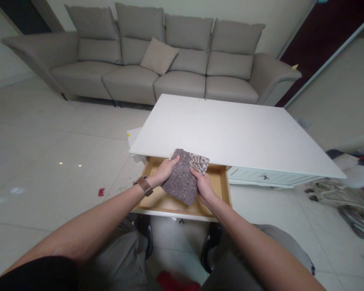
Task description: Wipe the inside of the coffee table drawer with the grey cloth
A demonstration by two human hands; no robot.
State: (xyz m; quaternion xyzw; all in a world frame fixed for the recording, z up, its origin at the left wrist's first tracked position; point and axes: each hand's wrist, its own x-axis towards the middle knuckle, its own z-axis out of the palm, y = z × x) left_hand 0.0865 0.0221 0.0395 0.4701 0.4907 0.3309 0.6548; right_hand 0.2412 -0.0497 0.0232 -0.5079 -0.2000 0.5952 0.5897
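step in hand: this looks like handling and squaring up the cloth (pixel 182 182), a dark speckled piece held up in the air over the pulled-out drawer (pixel 177 212).
left hand: the left hand (pixel 167 167) grips the cloth by its upper left edge, thumb on top and the other fingers mostly hidden beneath.
right hand: the right hand (pixel 204 185) grips the right edge, its thumb pressed near the border of the patterned part (pixel 199 163); its other fingers are mostly out of sight.
cloth and hands: the cloth lies between the two hands, touching both, with its lower corner hanging free below them, toward the person.
cloth and drawer: the cloth is above the drawer's wooden interior and hides part of it; whether it touches the drawer's back edge cannot be told.
patterned part: the light-and-dark patch shows at the upper right corner of the cloth; whether it is a folded-over underside or a separate layer is unclear.
doing it well: keep a light, even pull between the hands so the piece stays flat, line up the edges before pressing any fold, and slide the thumbs along rather than letting go of both sides at once.
care: the loose lower corner could sag or catch on the drawer rim, so hold it a little clear.
surface: the white surface (pixel 230 129) lies just beyond the hands.
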